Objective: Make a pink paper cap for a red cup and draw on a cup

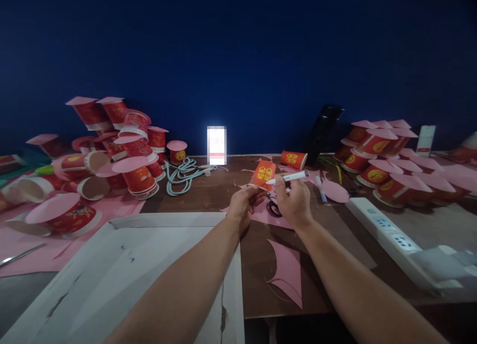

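Observation:
My left hand [243, 205] is closed around the lower end of a red paper cup [264, 173] with yellow characters on its side. In my right hand [295, 201] is a white marker [296, 175], gripped like a pen. Its tip points left and lies at the cup's right edge; whether it touches cannot be made out. Below and between the hands, black-handled scissors [275, 208] rest on pink paper [272, 219], partly hidden. Another red cup [293, 159] lies on its side behind my right hand. To the right are a white-and-blue pen [321, 189] and a pink paper disc [335, 190].
Red cups with pink discs are piled at left [137, 175] and right [376, 145]. A white box lid [167, 259] covers the front left. A coiled cable [181, 177], a bright phone screen [216, 145], a black bottle [328, 128] and a power strip [383, 240] surround the workspace.

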Demonstrator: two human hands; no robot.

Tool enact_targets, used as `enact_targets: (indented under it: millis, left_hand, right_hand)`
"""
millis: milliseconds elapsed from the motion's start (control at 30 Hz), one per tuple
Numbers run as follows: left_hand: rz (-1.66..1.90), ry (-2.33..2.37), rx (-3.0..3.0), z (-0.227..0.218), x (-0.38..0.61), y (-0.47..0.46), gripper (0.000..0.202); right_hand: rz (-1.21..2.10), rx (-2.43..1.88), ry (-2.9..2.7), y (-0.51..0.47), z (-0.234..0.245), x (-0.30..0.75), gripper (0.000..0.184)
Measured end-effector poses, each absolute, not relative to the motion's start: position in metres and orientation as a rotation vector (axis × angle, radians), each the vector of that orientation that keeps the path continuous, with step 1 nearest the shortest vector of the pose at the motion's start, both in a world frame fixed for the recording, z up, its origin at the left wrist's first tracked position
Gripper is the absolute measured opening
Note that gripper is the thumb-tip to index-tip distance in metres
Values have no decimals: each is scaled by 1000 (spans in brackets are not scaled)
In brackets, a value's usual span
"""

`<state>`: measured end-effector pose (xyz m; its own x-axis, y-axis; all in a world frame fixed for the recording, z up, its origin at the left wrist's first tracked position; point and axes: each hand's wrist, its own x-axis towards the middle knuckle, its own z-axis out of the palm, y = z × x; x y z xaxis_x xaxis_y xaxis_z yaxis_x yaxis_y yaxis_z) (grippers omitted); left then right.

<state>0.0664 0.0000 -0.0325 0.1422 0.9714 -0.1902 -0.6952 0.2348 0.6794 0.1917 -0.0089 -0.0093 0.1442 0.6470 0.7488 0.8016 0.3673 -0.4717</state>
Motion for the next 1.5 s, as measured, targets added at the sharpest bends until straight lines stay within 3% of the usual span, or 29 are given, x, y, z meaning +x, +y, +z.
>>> enact_targets:
  millis: [1500]
  left_hand:
    - [1294,705,456,-30,65,1,5]
  right_hand:
    - [88,-1411,-1541,-9,-5,193,36]
